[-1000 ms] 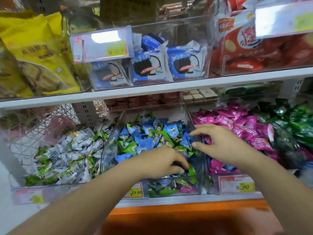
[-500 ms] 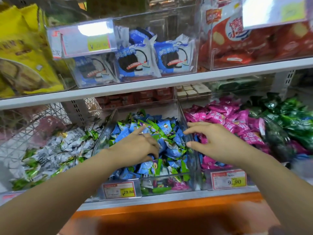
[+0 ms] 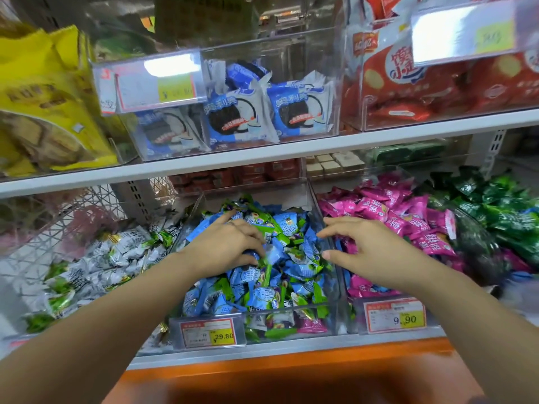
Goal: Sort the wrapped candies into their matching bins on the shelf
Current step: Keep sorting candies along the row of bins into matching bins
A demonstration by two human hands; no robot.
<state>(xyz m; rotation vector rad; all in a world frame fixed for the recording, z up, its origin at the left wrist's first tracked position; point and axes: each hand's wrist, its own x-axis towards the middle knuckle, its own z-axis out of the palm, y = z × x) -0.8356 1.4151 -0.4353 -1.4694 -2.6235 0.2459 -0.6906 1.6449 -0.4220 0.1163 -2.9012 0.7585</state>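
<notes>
Left hand (image 3: 230,246) on blue candies (image 3: 291,272) in middle bin (image 3: 253,189), lower shelf (image 3: 291,349): index straight, other fingers curled into the pile; cannot tell if it holds one. Right hand (image 3: 367,252) spread, over the wall between that bin and pink candies (image 3: 379,205).

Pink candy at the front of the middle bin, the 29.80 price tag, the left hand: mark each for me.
pink candy (image 3: 311,328): head view, middle of its wrapper.
29.80 price tag (image 3: 208,333): head view, centre of the label.
left hand (image 3: 224,248): head view, back of the hand.
</notes>
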